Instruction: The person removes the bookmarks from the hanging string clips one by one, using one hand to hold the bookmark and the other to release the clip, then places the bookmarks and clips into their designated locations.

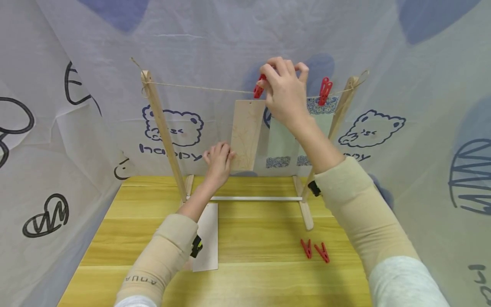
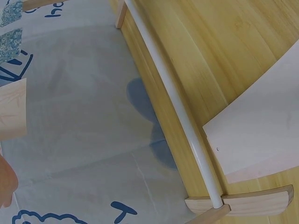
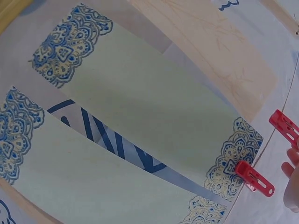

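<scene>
My left hand (image 1: 219, 164) holds a beige paper card (image 1: 247, 134) by its lower left edge. Faint plant-like lines and a small top hole mark the card, which stands upright just below the string (image 1: 207, 88). Above its top edge, my right hand (image 1: 285, 91) pinches a red clothespin (image 3: 284, 126) at the string; card and clothespin look apart. Two pale green cards (image 3: 149, 98) with blue patterned ends hang to the right. One red clothespin (image 3: 252, 178) grips the nearer of these at the string, and another clothespin (image 1: 325, 91) is on the right one.
Wooden posts (image 1: 163, 128) carry the string, with a white rod (image 1: 257, 198) joining their feet. On the wooden table (image 1: 261, 281), pale cards (image 1: 207, 238) lie near my left forearm. Two red clothespins (image 1: 307, 248) lie at the right front. A printed cloth (image 1: 215, 47) hangs behind.
</scene>
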Motion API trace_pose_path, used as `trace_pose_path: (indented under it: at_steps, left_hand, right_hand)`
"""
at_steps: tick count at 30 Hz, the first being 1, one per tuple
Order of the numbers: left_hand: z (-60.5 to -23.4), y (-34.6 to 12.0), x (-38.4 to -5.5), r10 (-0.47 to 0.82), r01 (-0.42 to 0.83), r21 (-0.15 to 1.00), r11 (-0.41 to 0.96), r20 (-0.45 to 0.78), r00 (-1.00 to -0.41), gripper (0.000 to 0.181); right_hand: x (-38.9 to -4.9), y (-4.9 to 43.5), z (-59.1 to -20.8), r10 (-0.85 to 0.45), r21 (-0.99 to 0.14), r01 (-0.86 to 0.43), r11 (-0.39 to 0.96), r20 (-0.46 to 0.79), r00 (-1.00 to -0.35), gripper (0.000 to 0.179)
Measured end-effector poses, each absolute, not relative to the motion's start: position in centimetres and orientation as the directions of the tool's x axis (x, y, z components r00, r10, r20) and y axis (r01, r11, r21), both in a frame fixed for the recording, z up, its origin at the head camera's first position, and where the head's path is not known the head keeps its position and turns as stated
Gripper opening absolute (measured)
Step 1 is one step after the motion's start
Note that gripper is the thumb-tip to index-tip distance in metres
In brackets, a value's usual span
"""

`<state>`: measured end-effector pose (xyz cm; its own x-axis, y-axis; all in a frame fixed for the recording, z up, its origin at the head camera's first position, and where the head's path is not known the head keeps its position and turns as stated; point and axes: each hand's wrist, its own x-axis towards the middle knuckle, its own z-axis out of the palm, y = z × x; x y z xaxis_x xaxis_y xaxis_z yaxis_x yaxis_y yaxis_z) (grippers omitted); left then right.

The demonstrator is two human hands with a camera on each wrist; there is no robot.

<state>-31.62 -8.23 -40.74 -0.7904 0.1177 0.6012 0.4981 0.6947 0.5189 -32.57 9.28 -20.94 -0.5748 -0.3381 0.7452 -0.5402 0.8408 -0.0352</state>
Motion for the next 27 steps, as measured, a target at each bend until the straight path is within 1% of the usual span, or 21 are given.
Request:
trace_pose_path:
  at_steps: [10,18,22,27]
  left_hand:
    - [-40.6,-8.3,-31.6,0.118,0.501,0.520,0.692,0.603,-0.789,0.023]
    - [-40.6,-8.5,-31.6,0.113,0.497,0.517,0.697,0.605,-0.788,0.023]
    - [-40.6,-8.6,-31.5,0.116,0.494,0.514,0.702,0.602,-0.790,0.023]
    - [-40.7,-8.7,-31.3,0.126,0.493,0.519,0.699,0.589,-0.798,0.024]
  right_hand:
    - [-32.1,9.5,-20.7,-0.323,-0.051,-0.560,0.827,0.772,-0.548,0.026]
    - [-31.9,9.7,-20.5,-0.307,-0.058,-0.548,0.835,0.776,-0.550,0.020]
    - [-31.7,10.1,-20.7,-0.303,-0.060,-0.548,0.835,0.780,-0.548,0.020]
    - [-31.4,10.6,-21.1,-0.295,-0.058,-0.559,0.827,0.801,-0.520,0.023]
